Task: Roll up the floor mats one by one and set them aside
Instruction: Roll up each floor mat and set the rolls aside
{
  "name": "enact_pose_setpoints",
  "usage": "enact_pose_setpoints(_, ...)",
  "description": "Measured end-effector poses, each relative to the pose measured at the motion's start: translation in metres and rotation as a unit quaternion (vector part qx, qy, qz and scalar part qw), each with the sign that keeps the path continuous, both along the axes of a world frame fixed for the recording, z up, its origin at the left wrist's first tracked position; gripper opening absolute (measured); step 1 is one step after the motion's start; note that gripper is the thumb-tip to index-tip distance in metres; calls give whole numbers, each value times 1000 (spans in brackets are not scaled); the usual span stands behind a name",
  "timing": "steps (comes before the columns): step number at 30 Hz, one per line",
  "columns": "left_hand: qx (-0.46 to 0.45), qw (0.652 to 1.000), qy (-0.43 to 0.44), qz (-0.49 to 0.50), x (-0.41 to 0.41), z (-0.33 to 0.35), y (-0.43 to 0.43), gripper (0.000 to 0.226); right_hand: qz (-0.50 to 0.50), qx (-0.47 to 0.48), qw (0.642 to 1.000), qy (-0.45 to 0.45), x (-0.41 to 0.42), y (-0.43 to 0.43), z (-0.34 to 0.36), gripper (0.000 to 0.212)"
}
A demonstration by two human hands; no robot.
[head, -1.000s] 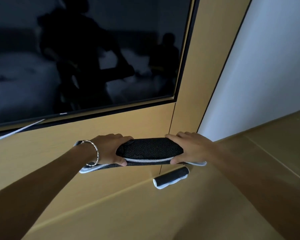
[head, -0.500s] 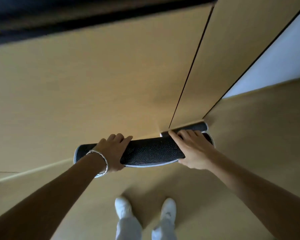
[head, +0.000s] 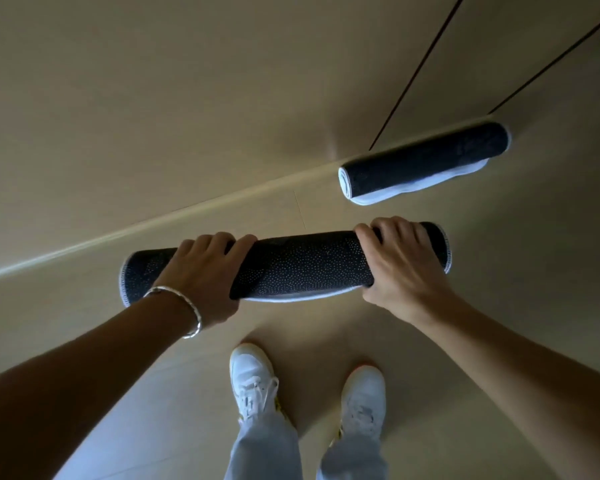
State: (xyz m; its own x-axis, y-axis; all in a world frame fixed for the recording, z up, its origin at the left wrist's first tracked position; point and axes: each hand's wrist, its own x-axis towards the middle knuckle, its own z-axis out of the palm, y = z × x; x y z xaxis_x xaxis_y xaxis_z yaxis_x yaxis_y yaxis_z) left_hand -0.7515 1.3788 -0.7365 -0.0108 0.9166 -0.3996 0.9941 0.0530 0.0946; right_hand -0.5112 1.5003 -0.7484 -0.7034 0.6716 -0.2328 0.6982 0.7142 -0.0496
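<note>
Left hand (head: 201, 271) and right hand (head: 400, 263) each clench round the rolled dotted mat (head: 302, 266), one per end; second rolled mat (head: 426, 161) lies beyond right hand, at the baseboard (head: 153, 226).

Dotted rolled mat (head: 302, 268) held level; second roll (head: 426, 157) (white-edged) lies by wall.

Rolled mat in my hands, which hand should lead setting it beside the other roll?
Probably the right hand: it grips the held mat at the end nearest the roll by the wall; the left hand is farther.
</note>
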Motion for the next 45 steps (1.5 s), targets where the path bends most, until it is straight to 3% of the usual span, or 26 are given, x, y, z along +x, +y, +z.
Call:
enact_pose_setpoints(6, 0, 999, 38, 14, -29, -111, -10, 93, 1, -8, 1000, 10, -33, -7, -120, 78)
enact_pose_setpoints(12, 56, 995, 72, 41, -62, -200, -2, 76, 9, 33, 999, 34, -80, 18, -213, 86)
enact_pose_setpoints(21, 108, 982, 139, 71, -96, -278, 37, 75, 16, 92, 995, 43, -126, 74, -277, 85)
enact_pose_setpoints(25, 17, 972, 200, 122, -81, -281, 48, 85, 13, 105, 994, 14, -133, 79, -285, 91)
enact_pose_setpoints(29, -73, 967, 201, 139, -69, -245, 47, 121, -5, -8, 995, -97, -132, 65, -244, 120)
enact_pose_setpoints(31, -80, 972, 175, 135, -55, -215, 36, 120, 2, -67, 992, -103, -123, 50, -212, 118)
enact_pose_setpoints(37, -132, 984, 21, 120, -28, -81, 34, 72, -3, -241, 965, -99, -93, 36, -69, 47)
enact_pose_setpoints(41, -153, 978, -85, 113, -19, 38, 60, 39, -52, -341, 935, -84, -73, 54, 58, 40)
enact_pose_setpoints(45, -130, 962, -192, 145, -4, 185, 83, 28, -102, -367, 924, -42, -43, 65, 209, 42)
